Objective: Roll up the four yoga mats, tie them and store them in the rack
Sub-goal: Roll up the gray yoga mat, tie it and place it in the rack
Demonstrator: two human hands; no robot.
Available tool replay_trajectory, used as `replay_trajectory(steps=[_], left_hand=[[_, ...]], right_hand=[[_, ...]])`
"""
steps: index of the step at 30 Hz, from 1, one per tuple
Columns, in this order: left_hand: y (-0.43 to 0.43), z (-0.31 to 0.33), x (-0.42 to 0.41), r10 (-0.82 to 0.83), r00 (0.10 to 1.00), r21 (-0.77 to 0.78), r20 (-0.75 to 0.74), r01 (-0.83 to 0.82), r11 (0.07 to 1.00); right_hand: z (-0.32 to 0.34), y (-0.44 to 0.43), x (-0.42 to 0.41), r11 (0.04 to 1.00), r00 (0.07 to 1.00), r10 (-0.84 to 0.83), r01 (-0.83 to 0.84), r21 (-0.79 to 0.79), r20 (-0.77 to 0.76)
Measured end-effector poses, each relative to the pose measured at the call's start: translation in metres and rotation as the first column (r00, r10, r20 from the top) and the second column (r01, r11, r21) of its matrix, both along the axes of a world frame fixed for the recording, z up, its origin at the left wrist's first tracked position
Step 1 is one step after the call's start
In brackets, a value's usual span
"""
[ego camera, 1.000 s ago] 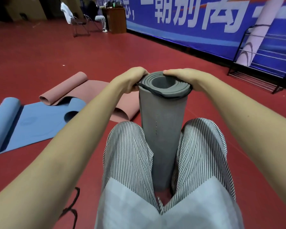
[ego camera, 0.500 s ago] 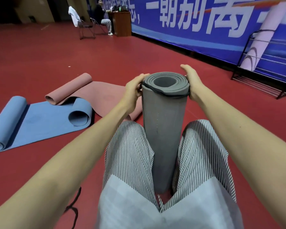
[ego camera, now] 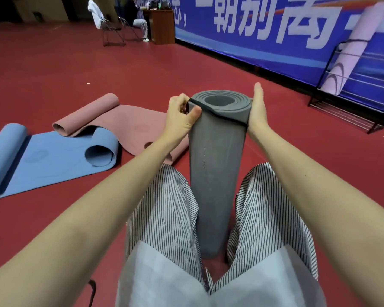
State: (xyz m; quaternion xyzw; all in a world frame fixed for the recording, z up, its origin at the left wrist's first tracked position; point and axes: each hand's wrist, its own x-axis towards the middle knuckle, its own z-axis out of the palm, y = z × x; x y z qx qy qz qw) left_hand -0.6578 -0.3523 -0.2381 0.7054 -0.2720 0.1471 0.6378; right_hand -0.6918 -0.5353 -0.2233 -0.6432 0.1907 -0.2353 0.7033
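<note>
Mats, total: four in view.
Mat 1: one grey foam yoga mat point(ego camera: 217, 165), fully rolled, standing upright on the red sports floor point(ego camera: 75, 69) between the person's knees in striped trousers point(ego camera: 164, 207).
Band: one black elastic band point(ego camera: 220, 116), stretched at a slant across the top of the grey roll.
Left hand point(ego camera: 180, 117): clenched, with thumb and fingers pinching the band at the roll's upper left edge.
Right hand point(ego camera: 257, 109): released, fingers straight, palm flat against the roll's upper right side. The band runs under its heel, and whether the thumb hooks the band cannot be told.
Mat 2: one blue yoga mat point(ego camera: 53, 156), lying on the floor to the left, both ends curled.
Mat 3: one dusty-pink yoga mat point(ego camera: 129, 122), likewise half unrolled, touching the blue one.
Mat 4: one pale pink rolled mat point(ego camera: 355, 49), leaning in the rack.
Rack: one black wire rack point(ego camera: 346, 116), at the right, against the blue banner point(ego camera: 264, 41).
Cord: one black cord point(ego camera: 93, 291) on the floor near the left leg.
</note>
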Motion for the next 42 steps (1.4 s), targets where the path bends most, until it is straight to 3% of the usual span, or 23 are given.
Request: replay_trajectory(steps=[3,7,12,14,16,18,20,25,28,33,42], left_hand=[[-0.019,-0.007,-0.001,-0.020,0.999,-0.110,0.035,0.024,0.994],[-0.032,-0.014,-0.005,0.043,0.997,-0.076,0.065,-0.038,0.996],[-0.016,-0.038,0.001,0.011,0.997,0.112,0.082,-0.020,0.993],[-0.008,-0.050,0.003,0.044,0.998,0.243,0.050,-0.055,0.968],[-0.002,-0.054,-0.001,0.011,0.999,0.259,0.042,-0.021,0.966],[0.002,-0.052,-0.002,-0.009,1.000,0.228,0.020,0.004,0.974],[0.004,-0.051,-0.003,-0.014,0.997,0.248,-0.080,0.034,0.968],[-0.002,-0.056,-0.007,-0.096,0.923,0.151,-0.372,0.162,0.975],[-0.010,-0.062,-0.008,-0.131,0.951,0.248,-0.281,0.204,0.947],[-0.012,-0.064,0.003,-0.220,0.925,0.256,-0.310,0.305,0.917],[-0.003,-0.054,0.001,-0.170,0.838,0.215,-0.518,0.320,0.923]], right_hand=[[-0.011,-0.012,-0.013,0.997,0.999,-0.050,0.051,-0.062,0.017],[-0.002,0.005,-0.054,0.979,0.993,-0.101,0.109,-0.172,0.053],[-0.008,0.002,-0.065,0.954,0.997,0.071,-0.066,-0.292,0.006],[-0.028,-0.003,-0.065,0.882,0.990,0.137,-0.132,-0.452,-0.021],[-0.043,0.002,-0.069,0.797,0.981,0.189,-0.183,-0.576,-0.050],[-0.051,0.001,-0.064,0.778,0.971,0.208,-0.237,-0.581,-0.118],[-0.057,-0.009,-0.054,0.739,0.946,0.263,-0.323,-0.591,-0.188],[-0.032,-0.015,-0.072,0.641,0.939,0.195,-0.341,-0.688,-0.283],[-0.026,-0.017,-0.087,0.591,0.916,0.199,-0.396,-0.702,-0.350],[-0.028,-0.030,-0.079,0.535,0.898,0.169,-0.430,-0.727,-0.407],[-0.039,-0.026,-0.075,0.603,0.851,0.209,-0.500,-0.622,-0.482]])
